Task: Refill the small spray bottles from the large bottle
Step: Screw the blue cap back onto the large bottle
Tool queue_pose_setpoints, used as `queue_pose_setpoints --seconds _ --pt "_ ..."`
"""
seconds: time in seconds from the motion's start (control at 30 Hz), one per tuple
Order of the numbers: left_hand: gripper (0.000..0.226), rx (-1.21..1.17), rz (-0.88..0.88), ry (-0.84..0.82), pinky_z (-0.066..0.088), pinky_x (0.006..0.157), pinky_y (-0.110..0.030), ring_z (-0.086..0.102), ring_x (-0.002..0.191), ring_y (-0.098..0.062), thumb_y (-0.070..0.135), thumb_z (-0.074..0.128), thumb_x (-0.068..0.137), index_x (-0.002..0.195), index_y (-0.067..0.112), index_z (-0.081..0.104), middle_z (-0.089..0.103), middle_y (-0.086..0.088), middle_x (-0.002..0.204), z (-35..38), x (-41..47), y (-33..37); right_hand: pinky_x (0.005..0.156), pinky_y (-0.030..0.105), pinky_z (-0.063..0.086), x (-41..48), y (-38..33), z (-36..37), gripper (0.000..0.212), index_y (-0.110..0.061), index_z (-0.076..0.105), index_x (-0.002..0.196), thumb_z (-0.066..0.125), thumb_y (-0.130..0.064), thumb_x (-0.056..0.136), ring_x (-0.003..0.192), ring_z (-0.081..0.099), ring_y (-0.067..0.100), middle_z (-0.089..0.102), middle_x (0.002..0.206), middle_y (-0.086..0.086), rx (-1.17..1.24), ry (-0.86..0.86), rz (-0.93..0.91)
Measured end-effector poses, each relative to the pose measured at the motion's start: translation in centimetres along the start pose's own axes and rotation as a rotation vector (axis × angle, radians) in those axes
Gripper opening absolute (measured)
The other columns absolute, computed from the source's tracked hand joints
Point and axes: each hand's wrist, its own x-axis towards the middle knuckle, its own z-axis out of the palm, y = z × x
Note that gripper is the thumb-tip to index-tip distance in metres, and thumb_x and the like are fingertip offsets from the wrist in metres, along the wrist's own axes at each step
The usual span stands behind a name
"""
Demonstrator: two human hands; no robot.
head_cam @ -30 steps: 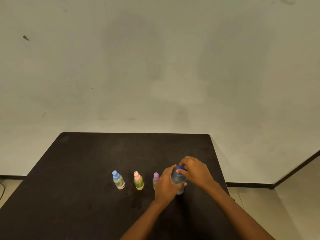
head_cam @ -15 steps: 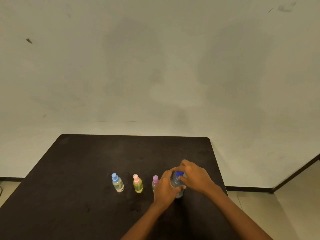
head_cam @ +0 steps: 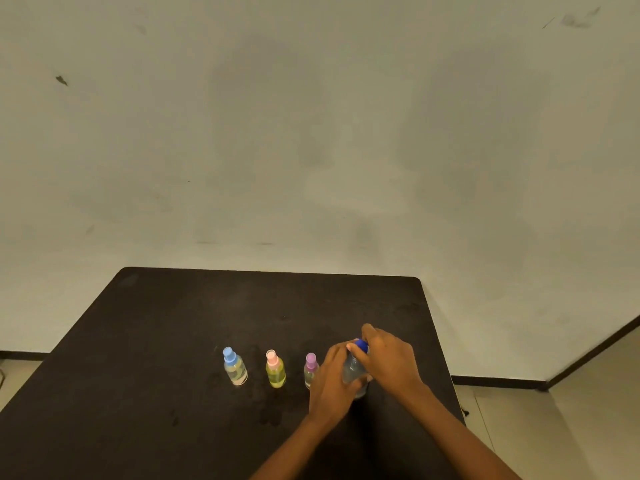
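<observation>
My left hand [head_cam: 330,382] is wrapped round the body of the large clear plastic bottle [head_cam: 354,373], fingers curled about it, holding it upright on the black table [head_cam: 173,323]. My right hand [head_cam: 388,362] reaches over from the right, and its thumb and fingertips pinch the dark blue screw cap [head_cam: 362,345] on top, the knuckles arched above it. Both forearms run up from the near edge of the view and meet at the bottle, which stands close to me, toward the table's right side.

I take this to be the opening step: the cap sits on the neck, so nothing can be poured yet. I cannot tell whether it has been loosened at all. The next move calls for twisting the cap free with the right hand. The left must grip firmly enough to stop the body turning, yet not so hard that liquid squeezes out once it is open. After that the small bottles need their tops off.

Just left of my left hand, partly hidden behind it, stands the small clear spray bottle with a purple top [head_cam: 310,367]. Further left in the same row are the small spray bottle of yellow liquid with a pink top [head_cam: 275,371] and the small clear spray bottle with a light blue top [head_cam: 234,368]. All three are upright with their tops on. Beyond the table is a plain pale wall [head_cam: 311,133].
</observation>
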Motion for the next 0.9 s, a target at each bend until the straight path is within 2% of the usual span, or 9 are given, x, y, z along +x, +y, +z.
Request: queue_pose_setpoints --seconds 0.07,0.17,0.3,0.4,0.47,0.6,0.73,0.83,0.9 --pt "0.054 -0.018 0.001 -0.013 0.025 0.1 -0.012 0.043 0.123 -0.007 0.03 0.065 0.083 0.131 0.02 0.042 0.045 0.012 0.129 0.1 0.0 0.0 0.081 0.022 0.045 0.2 0.1 -0.2 0.036 -0.021 0.046 0.112 0.048 -0.049 0.089 0.097 0.056 0.011 0.058 0.112 -0.002 0.005 -0.006 -0.015" --pt "0.053 -0.082 -0.008 -0.021 0.04 0.101 -0.023 0.052 0.111 -0.003 0.04 0.066 0.078 0.124 0.021 0.049 0.053 0.008 0.122 0.2 -0.1 0.1 0.081 0.02 0.043 0.4 0.6 -1.1 0.045 -0.024 0.044 0.126 0.048 -0.049 0.089 0.102 0.054 0.01 0.052 0.12 -0.003 0.093 -0.03 -0.059" --pt "0.073 -0.124 -0.012 -0.019 0.04 0.104 -0.033 0.053 0.114 -0.007 0.066 0.057 0.065 0.124 0.022 0.05 0.057 0.003 0.122 0.7 0.0 -0.3 0.087 0.021 0.042 0.6 1.3 -2.0 0.036 -0.024 0.052 0.126 0.053 -0.035 0.091 0.105 0.053 0.011 0.053 0.122 -0.001 0.075 -0.138 -0.174" --pt "0.052 -0.132 -0.049 -0.053 0.039 0.104 -0.038 0.053 0.115 -0.012 0.04 0.066 0.079 0.124 0.02 0.05 0.058 -0.001 0.122 0.8 0.1 -0.3 0.089 0.022 0.044 0.6 1.3 -1.7 0.031 -0.019 0.057 0.119 0.054 -0.03 0.09 0.103 0.055 0.012 0.058 0.116 0.0 0.062 -0.121 -0.176" --pt "0.048 -0.102 -0.041 -0.064 0.038 0.106 -0.036 0.051 0.117 -0.014 0.031 0.066 0.083 0.126 0.019 0.049 0.056 -0.001 0.125 0.7 0.2 -0.2 0.088 0.023 0.045 0.5 1.2 -1.4 0.028 -0.018 0.058 0.114 0.055 -0.032 0.09 0.1 0.056 0.012 0.061 0.112 0.0 0.082 -0.085 -0.136" --pt "0.055 -0.035 0.008 0.005 0.029 0.105 -0.02 0.041 0.125 -0.008 0.027 0.065 0.083 0.133 0.021 0.042 0.045 0.01 0.133 0.5 0.2 -0.5 0.081 0.02 0.045 -0.1 0.8 -0.5 0.027 -0.019 0.055 0.104 0.054 -0.041 0.089 0.089 0.055 0.009 0.061 0.103 -0.001 0.084 0.016 -0.047" --pt "0.057 0.013 0.019 0.023 0.029 0.112 -0.038 0.039 0.13 -0.015 0.028 0.064 0.083 0.134 0.024 0.039 0.045 0.003 0.139 0.5 0.1 -0.8 0.086 0.022 0.046 -0.5 0.3 0.6 0.03 -0.02 0.05 0.105 0.058 -0.041 0.086 0.095 0.056 0.009 0.059 0.107 -0.001 0.103 0.019 0.033" --pt "0.058 0.001 0.01 0.011 0.028 0.112 -0.039 0.039 0.13 -0.016 0.032 0.064 0.083 0.134 0.021 0.04 0.045 0.001 0.139 0.6 0.1 -0.7 0.087 0.024 0.046 -0.3 0.5 0.5 0.04 -0.021 0.047 0.113 0.058 -0.046 0.084 0.1 0.056 0.01 0.057 0.115 -0.002 0.115 -0.005 0.047" --pt "0.057 -0.011 0.021 0.023 0.028 0.112 -0.038 0.041 0.129 -0.015 0.031 0.065 0.082 0.133 0.02 0.042 0.047 0.001 0.137 0.6 0.0 -0.7 0.089 0.026 0.045 -0.2 0.9 0.0 0.055 -0.022 0.041 0.129 0.057 -0.05 0.084 0.109 0.053 0.012 0.05 0.125 -0.002 0.164 -0.014 0.009"
